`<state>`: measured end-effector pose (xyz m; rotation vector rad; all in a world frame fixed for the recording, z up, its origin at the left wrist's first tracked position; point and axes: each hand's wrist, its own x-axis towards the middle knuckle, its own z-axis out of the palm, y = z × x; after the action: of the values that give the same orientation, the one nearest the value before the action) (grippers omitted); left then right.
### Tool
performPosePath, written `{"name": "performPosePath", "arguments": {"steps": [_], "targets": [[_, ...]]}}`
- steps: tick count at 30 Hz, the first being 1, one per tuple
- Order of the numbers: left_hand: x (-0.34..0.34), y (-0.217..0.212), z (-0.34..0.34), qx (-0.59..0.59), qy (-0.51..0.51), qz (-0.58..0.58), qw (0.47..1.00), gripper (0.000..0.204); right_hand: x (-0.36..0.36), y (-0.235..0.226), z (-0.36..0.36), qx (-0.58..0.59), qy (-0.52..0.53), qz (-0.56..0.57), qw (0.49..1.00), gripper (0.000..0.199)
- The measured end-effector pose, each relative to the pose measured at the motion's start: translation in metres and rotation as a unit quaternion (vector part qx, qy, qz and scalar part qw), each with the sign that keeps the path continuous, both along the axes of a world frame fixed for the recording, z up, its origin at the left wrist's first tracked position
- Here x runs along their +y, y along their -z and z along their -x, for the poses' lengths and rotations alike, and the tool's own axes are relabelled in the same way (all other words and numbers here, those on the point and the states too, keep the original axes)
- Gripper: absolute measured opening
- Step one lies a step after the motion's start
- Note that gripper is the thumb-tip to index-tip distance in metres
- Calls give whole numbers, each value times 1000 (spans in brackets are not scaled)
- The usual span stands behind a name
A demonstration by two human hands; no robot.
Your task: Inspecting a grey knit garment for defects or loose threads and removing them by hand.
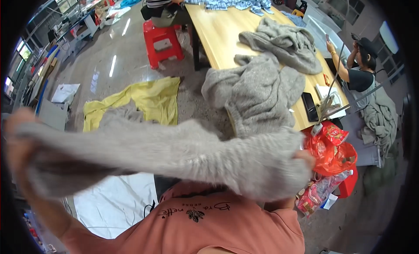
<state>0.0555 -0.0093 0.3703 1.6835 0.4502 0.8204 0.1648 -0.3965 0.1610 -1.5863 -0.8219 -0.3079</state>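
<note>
A fuzzy grey-beige knit garment [174, 151] is stretched sideways in front of my chest, blurred by motion. My left hand [19, 142] grips its left end, with the fingers smeared by movement. At the other end my right hand [305, 160] holds the cloth; most of that hand is hidden behind the knit. A similar grey knit garment [262, 90] lies crumpled on the near end of the wooden table [214, 36], just beyond the one I hold. Farther along the tabletop sits another bunched grey knit [290, 42].
A yellow cloth [163, 99] with grey knit on it lies on the floor ahead left. Beside the table stands a red stool [162, 44]. A black phone [310, 106] rests near the table's right edge, above red plastic bags [329, 151]. Two other people are nearby.
</note>
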Motion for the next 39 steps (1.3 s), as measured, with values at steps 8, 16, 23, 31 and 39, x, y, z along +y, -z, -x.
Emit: {"name": "performPosePath", "arguments": {"steps": [8, 16, 23, 31, 39], "targets": [[-45, 278, -58, 326, 401, 218, 828, 16, 85, 90, -4, 135, -296, 534, 781, 36], [-90, 293, -70, 240, 443, -212, 837, 14, 132, 108, -3, 262, -207, 221, 916, 32], [-19, 323, -27, 228, 268, -190, 916, 20, 158, 117, -19, 279, -203, 113, 932, 13], [-50, 339, -34, 159, 218, 142, 952, 14, 175, 126, -22, -7, -143, 123, 982, 26], [-57, 340, -22, 178, 253, 225, 924, 7, 190, 133, 3, 340, -268, 57, 900, 19]]}}
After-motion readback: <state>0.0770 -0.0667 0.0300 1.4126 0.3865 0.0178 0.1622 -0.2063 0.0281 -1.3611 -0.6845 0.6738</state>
